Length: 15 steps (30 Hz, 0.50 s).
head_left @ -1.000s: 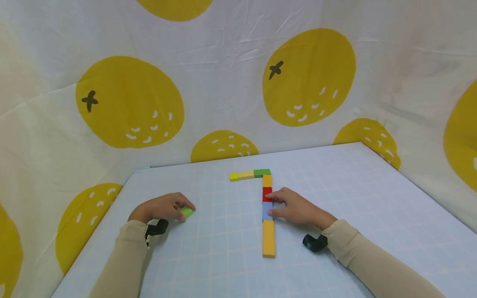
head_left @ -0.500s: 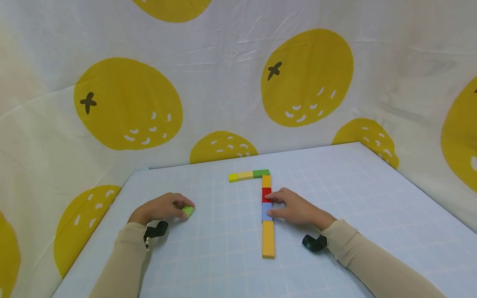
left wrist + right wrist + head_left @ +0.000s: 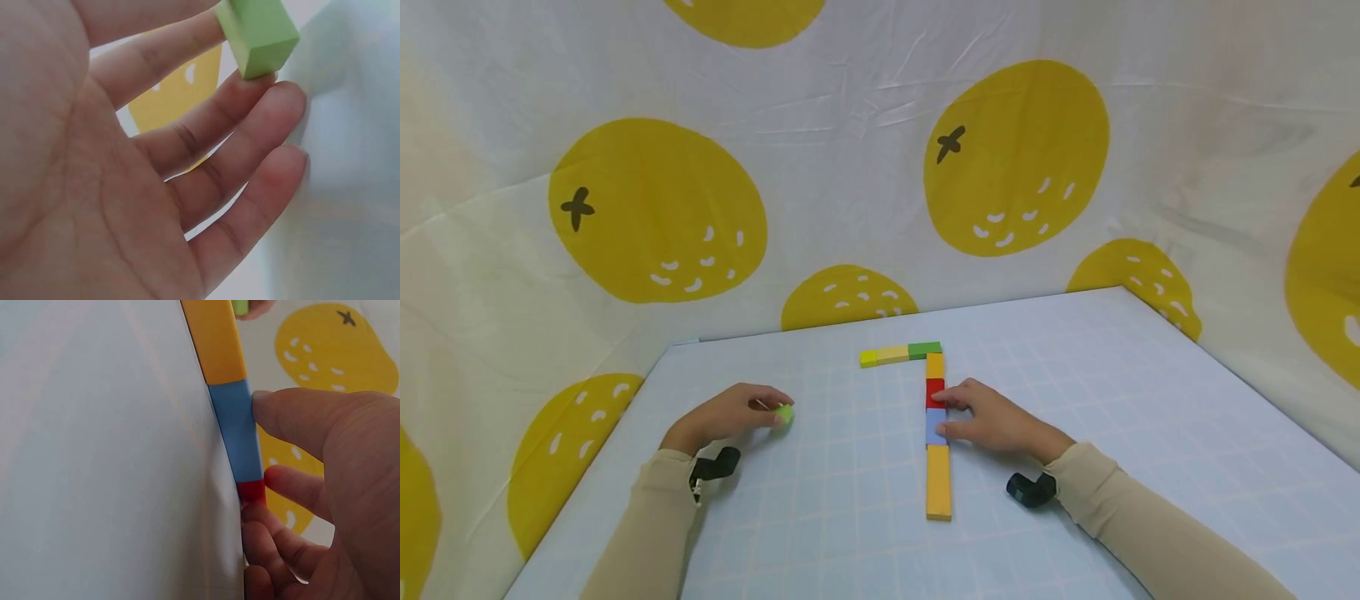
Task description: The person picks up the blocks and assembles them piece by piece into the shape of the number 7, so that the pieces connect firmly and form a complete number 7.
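My left hand [image 3: 730, 412] pinches a small light green block [image 3: 262, 37] by its fingertips, left of the block row; the wrist view shows the other fingers spread near the table. In the head view, my right hand [image 3: 1000, 421] rests at the row's right side. Its thumb touches the blue block [image 3: 936, 427] and a fingertip lies on the red block [image 3: 935, 392], partly covering it. These two lie end to end in a row, with a short orange block [image 3: 935, 365] beyond them and a long orange block [image 3: 938, 483] at the near end.
Across the row's far end, a green block [image 3: 924, 350], a pale tan block [image 3: 892, 355] and a small yellow block [image 3: 868, 358] run leftward. All lie on a pale checked tabletop [image 3: 850, 517]. A fruit-printed curtain [image 3: 850, 192] stands behind the table.
My left hand has shifted slightly up and to the right with the light green block, which has turned in the fingers. My right hand and the row stay nearly still.
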{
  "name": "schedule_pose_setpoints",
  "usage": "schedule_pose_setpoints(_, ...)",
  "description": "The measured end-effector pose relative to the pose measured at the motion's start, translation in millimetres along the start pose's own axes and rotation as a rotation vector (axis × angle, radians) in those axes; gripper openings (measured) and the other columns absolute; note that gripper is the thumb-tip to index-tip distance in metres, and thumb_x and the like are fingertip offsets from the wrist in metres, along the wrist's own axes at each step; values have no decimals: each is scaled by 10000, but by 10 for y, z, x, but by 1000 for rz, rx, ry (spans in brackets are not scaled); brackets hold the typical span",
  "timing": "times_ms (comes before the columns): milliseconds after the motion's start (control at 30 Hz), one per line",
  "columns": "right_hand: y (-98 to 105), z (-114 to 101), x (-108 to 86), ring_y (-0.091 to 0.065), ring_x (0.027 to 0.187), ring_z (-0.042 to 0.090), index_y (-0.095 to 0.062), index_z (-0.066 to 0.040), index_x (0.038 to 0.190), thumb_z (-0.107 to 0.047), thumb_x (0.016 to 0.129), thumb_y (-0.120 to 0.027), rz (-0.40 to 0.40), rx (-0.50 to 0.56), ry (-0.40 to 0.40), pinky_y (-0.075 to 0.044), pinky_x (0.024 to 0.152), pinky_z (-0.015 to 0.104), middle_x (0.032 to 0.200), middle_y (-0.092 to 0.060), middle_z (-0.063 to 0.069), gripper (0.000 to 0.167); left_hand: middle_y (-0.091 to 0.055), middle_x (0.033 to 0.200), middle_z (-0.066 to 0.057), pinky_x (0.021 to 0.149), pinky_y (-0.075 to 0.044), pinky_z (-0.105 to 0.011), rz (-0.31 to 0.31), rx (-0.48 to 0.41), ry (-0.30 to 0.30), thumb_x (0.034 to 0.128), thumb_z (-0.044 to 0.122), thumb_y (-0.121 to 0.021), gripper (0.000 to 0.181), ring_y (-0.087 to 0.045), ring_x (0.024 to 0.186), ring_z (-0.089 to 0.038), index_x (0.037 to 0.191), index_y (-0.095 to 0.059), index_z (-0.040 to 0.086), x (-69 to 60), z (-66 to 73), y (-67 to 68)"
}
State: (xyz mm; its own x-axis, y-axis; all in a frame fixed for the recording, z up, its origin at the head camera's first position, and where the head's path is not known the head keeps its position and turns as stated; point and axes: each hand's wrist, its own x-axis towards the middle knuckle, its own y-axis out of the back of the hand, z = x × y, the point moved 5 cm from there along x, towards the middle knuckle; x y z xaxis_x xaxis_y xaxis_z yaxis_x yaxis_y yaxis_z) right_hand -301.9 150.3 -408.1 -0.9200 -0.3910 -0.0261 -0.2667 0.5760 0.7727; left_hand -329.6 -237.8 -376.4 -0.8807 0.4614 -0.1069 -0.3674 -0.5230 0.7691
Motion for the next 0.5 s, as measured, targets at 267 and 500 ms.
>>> schedule_pose_setpoints(267,-34,28,29,-512,1024,142,-631,-259,1366,-452,862,-775,-3,-4,-15,-490,931,345,1123,-550,-61,558,-647,1224,-27,894,-509,-399,68,-35,53,961,343,-678,385,-610,1047,-212,1306,-662,173,114,-76,-54)
schedule_pose_setpoints(500,-23,37,28,-517,1031,138,-628,-245,1368,-449,869,-769,9,-17,12,-488,940,351,1132,-555,-51,557,-639,1254,-47,874,-516,-395,111,-105,49,952,354,-696,422,-620,1034,-217,1311,-652,136,171,11,-73)
